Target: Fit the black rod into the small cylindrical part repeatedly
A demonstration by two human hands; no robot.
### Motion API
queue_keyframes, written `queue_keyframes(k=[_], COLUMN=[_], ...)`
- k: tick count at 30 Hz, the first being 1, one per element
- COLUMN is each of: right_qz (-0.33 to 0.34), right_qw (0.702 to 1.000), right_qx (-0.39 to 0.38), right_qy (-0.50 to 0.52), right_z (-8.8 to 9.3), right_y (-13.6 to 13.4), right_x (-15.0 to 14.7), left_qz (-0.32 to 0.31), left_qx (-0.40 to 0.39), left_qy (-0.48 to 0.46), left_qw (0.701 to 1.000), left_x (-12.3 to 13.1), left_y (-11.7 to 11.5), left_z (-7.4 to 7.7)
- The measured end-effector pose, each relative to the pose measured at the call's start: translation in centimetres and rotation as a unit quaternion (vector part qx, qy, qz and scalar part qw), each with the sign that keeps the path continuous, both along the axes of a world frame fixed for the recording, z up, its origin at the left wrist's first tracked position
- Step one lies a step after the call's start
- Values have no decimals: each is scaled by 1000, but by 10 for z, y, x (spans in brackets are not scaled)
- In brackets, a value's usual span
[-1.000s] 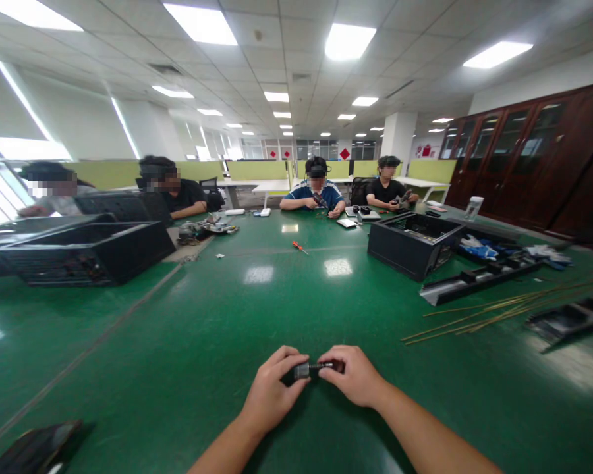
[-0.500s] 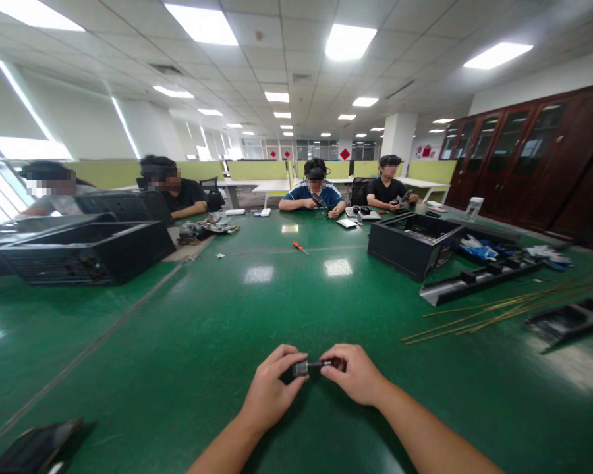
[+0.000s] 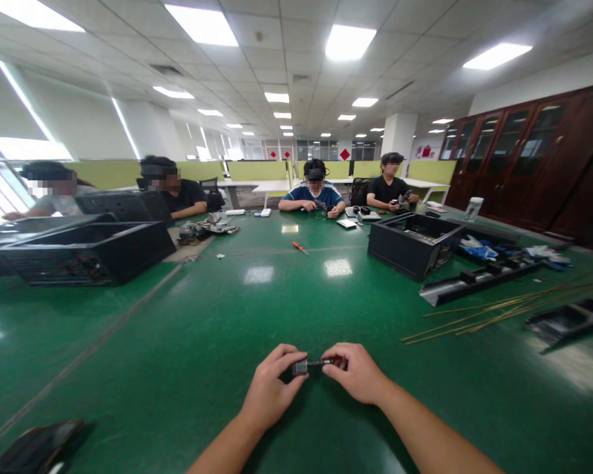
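Just above the green tabletop, a small grey metal block with a dark, ridged shaft [image 3: 301, 367] lies level between my two hands. My left hand [image 3: 271, 385] is closed, thumb and fingers gripping the block end. The far end of the shaft is pinched by the thumb and fingertips of my right hand [image 3: 358, 375], whose other fingers curl inward. My fingers cover part of both ends, and the exact kind of part is too small to tell.
Opened black computer cases [image 3: 400, 253] stand right and left. Thin rods [image 3: 464, 322] and a metal rail [image 3: 474, 283] lie at right. An orange screwdriver [image 3: 300, 248] lies mid-table, a dark flat device [image 3: 34, 447] near left. Several people sit opposite.
My right fingers have shifted slightly around the shaft end; my left hand holds still. Across the table, the person in blue has lowered the tool in their hand.
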State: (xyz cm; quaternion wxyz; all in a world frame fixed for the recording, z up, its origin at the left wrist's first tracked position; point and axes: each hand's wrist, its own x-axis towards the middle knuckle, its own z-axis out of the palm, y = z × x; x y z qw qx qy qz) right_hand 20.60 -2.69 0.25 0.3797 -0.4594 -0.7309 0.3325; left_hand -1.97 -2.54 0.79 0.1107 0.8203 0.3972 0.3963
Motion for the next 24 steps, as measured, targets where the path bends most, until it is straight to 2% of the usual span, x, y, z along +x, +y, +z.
queue_keyframes(k=[24], right_qz=[-6], right_qw=[1000], right_qx=[-16], right_qy=[20], right_z=[-2], right_y=[3], right_x=[4], left_qz=[20], left_qx=[1], left_qy=[-9], left_qw=[1000], left_x=[-2], left_y=[2], left_z=[2])
